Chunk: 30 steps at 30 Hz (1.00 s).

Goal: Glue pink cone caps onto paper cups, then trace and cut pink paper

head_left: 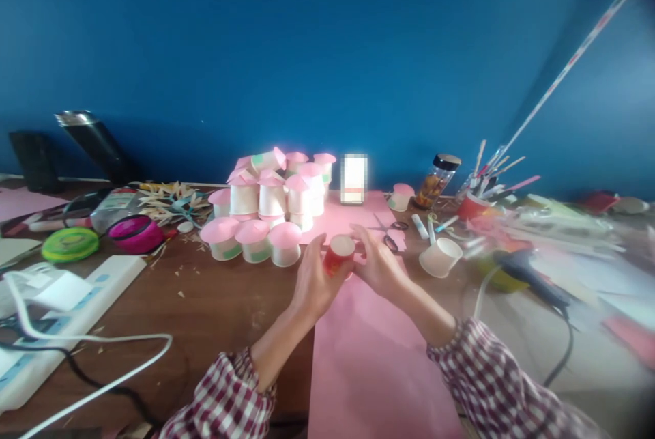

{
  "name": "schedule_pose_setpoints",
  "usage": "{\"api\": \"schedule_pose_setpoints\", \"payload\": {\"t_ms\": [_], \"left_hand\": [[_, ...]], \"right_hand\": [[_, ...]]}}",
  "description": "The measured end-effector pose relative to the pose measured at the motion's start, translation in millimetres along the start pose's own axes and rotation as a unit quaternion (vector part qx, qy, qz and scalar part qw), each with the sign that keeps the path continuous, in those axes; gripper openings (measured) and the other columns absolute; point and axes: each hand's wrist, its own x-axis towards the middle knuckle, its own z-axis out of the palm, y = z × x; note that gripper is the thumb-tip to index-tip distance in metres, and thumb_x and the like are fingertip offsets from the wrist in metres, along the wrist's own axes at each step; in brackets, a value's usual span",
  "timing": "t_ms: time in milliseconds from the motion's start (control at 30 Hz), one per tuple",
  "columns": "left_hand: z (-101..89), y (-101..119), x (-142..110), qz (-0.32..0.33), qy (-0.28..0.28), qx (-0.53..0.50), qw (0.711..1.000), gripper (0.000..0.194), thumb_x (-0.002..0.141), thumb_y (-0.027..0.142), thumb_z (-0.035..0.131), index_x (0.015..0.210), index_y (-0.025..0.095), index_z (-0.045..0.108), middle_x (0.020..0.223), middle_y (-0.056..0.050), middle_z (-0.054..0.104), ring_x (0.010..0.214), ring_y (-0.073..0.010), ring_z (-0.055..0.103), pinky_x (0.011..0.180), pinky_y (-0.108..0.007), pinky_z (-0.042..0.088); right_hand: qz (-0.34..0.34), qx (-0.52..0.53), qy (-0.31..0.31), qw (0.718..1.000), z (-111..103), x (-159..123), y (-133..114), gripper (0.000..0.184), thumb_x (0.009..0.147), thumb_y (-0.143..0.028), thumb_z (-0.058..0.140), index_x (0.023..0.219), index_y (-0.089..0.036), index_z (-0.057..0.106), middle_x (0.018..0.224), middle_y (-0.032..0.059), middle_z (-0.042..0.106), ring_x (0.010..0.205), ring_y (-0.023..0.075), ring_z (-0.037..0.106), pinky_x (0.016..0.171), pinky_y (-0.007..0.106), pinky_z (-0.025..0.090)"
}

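Many pink-topped cups (244, 201) stand clustered left of the middle, some stacked, one lying tilted on top, and a lone capped cup (400, 201) stands far right; these look finished. The red cup (333, 265) is at the middle, above the pink sheet (379, 357), in the grip of the left hand (316, 280); its upward round end shows no pink top. The right hand (383, 267) curves just beside it, though I cannot tell whether it touches. A plain white cup (434, 261), tilted at right, also has no top, so capping seems incomplete. The brown tabletop (225, 313) gives most room near left, up to the power strip (117, 283); the scissors (387, 230) and the blue wall (317, 63) limit the far side.
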Motion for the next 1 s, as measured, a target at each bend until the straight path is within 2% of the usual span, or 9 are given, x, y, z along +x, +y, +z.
{"api": "schedule_pose_setpoints", "payload": {"t_ms": [133,267,400,567,733,767,867,900,1000], "left_hand": [[8.1,1,1,0.009,-0.025,-0.043,0.999,0.04,0.081,0.036,0.062,0.117,0.022,0.05,0.114,-0.009,0.06,0.106,-0.0231,0.058,0.088,-0.04,0.048],[7.0,-3,-2,0.043,-0.021,-0.026,0.999,0.038,0.084,0.037,0.057,0.118,0.022,0.05,0.115,-0.01,0.06,0.107,-0.0238,0.057,0.088,-0.04,0.049],[6.2,-10,-3,0.076,-0.022,0.001,0.997,0.039,0.087,0.033,0.054,0.124,0.022,0.047,0.119,-0.01,0.057,0.109,-0.0227,0.057,0.091,-0.039,0.049],[7.9,-15,-3,0.076,-0.026,0.018,0.997,0.041,0.088,0.031,0.054,0.127,0.023,0.044,0.122,-0.009,0.056,0.111,-0.0206,0.057,0.093,-0.036,0.049],[1.1,-4,-19,0.146,0.076,0.106,0.981,0.044,0.084,0.026,0.059,0.125,0.017,0.042,0.115,-0.013,0.057,0.103,-0.0227,0.058,0.086,-0.038,0.05],[-0.7,-1,-24,0.196,0.064,0.122,0.971,0.036,0.084,0.023,0.058,0.118,0.017,0.047,0.106,-0.011,0.059,0.097,-0.0218,0.058,0.084,-0.038,0.049],[-2.0,4,-38,0.32,-0.079,0.182,0.926,0.015,0.083,0.023,0.057,0.098,0.019,0.057,0.091,-0.006,0.062,0.084,-0.0202,0.058,0.077,-0.036,0.048],[-0.8,3,-40,0.326,-0.111,0.206,0.916,0.008,0.084,0.024,0.055,0.089,0.019,0.058,0.086,-0.005,0.062,0.079,-0.0193,0.057,0.073,-0.035,0.048],[4.7,-1,-42,0.289,-0.163,0.263,0.906,0.016,0.088,0.025,0.05,0.074,0.018,0.056,0.075,-0.003,0.059,0.07,-0.0169,0.055,0.065,-0.031,0.047]], "right_hand": [[0.004,0.063,-0.027,0.998,-7,-1,7,0.073,0.073,-0.016,0.068,0.136,-0.023,0.031,0.124,0.0125,0.058,0.099,0.0227,0.064,0.079,0.036,0.053],[0.002,0.061,-0.034,0.998,-11,-12,25,0.081,0.071,-0.027,0.074,0.139,-0.023,0.03,0.124,0.0139,0.057,0.102,0.0243,0.062,0.082,0.041,0.052],[0.031,0.08,-0.011,0.996,-2,-24,37,0.063,0.076,-0.034,0.07,0.13,-0.022,0.042,0.116,0.0127,0.063,0.094,0.023,0.063,0.073,0.037,0.054],[0.046,0.092,-0.019,0.994,12,-26,29,0.054,0.076,-0.03,0.069,0.126,-0.024,0.048,0.115,0.0099,0.064,0.097,0.0225,0.064,0.072,0.032,0.053],[0.087,0.076,-0.005,0.993,21,-26,27,0.046,0.073,-0.026,0.069,0.117,-0.024,0.053,0.106,0.0084,0.068,0.092,0.0235,0.066,0.07,0.031,0.053],[0.094,0.079,-0.004,0.992,23,-26,28,0.047,0.073,-0.025,0.069,0.117,-0.024,0.052,0.106,0.0082,0.068,0.092,0.0235,0.066,0.071,0.032,0.053],[0.115,0.082,-0.008,0.99,25,-26,29,0.05,0.073,-0.024,0.068,0.119,-0.024,0.05,0.108,0.0073,0.068,0.095,0.0234,0.066,0.074,0.032,0.053],[0.121,0.083,-0.012,0.989,25,-26,28,0.049,0.073,-0.026,0.068,0.119,-0.024,0.05,0.107,0.0068,0.068,0.094,0.0234,0.066,0.074,0.032,0.053],[0.14,0.079,-0.029,0.987,22,-26,22,0.048,0.075,-0.03,0.067,0.119,-0.025,0.049,0.103,0.0049,0.07,0.088,0.0235,0.067,0.072,0.033,0.053]]}}
